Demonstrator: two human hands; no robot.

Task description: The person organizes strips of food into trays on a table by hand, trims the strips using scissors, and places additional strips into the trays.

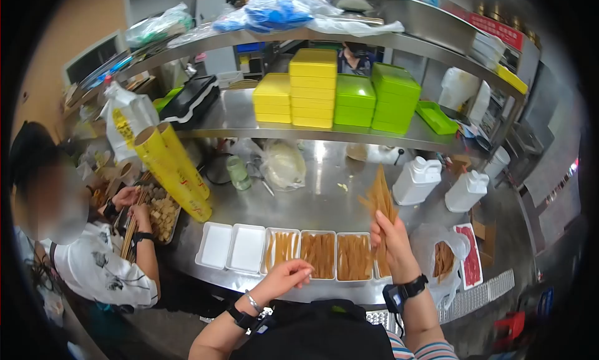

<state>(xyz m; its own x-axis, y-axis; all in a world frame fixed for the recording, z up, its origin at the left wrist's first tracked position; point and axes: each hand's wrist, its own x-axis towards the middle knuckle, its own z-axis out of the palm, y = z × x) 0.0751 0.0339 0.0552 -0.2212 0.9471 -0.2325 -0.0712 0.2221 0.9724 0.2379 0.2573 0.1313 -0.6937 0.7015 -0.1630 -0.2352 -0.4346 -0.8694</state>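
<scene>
My right hand (393,235) is closed around a bunch of thin, flat brown strips (379,194) that fan upward. It is above a tray at the right end of a row, partly hidden by the hand. My left hand (290,277) is by the near edge of the row, fingers curled together; anything in them is hidden. Beside it are a white tray with several spaced strips (284,246) and a fuller tray of strips (317,254). Another filled tray (354,255) is nearer my right hand. Two white trays (248,248) at the left show bare bottoms.
A clear bag of brown strips (444,260) and a tray of red meat (469,255) are at right. White jugs (417,180) stand behind. Yellow film rolls (171,173) lean at left, near a co-worker (103,260) holding sticks. Yellow and green boxes (313,88) fill the shelf.
</scene>
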